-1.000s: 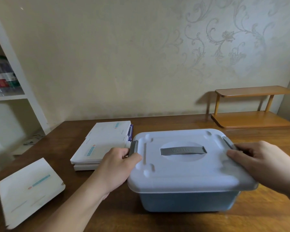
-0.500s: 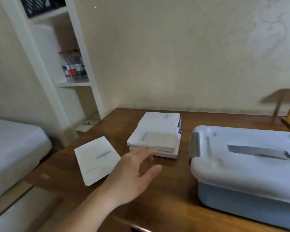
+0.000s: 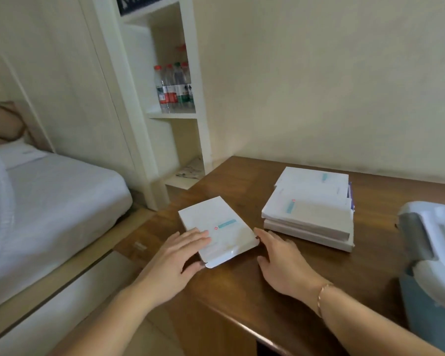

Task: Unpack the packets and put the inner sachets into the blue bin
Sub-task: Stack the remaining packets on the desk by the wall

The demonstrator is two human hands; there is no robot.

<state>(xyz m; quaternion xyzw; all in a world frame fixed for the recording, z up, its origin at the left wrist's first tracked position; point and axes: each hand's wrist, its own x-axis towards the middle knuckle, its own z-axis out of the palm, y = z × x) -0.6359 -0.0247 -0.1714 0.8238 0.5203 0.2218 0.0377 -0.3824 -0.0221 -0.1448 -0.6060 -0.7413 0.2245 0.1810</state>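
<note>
A single white packet (image 3: 220,224) with a teal stripe lies flat near the left end of the wooden table (image 3: 267,299). My left hand (image 3: 176,260) rests its straight fingers on the packet's near left part, thumb at its front edge. My right hand (image 3: 280,260) lies on the table at the packet's right corner, fingers relaxed, its fingertips at the packet's edge. A stack of white packets (image 3: 311,209) sits further right. The blue bin (image 3: 432,286) with its pale lid on stands at the right edge, partly cut off.
The table's left corner and front edge are close to both hands. Left of the table stands a bed (image 3: 52,201) with white sheets. A white shelf unit (image 3: 170,98) behind holds several water bottles (image 3: 174,86).
Both hands left the bin's lid latches. The view swung left. My left hand reached to the single packet and now rests on it; my right hand came to its right corner.
</note>
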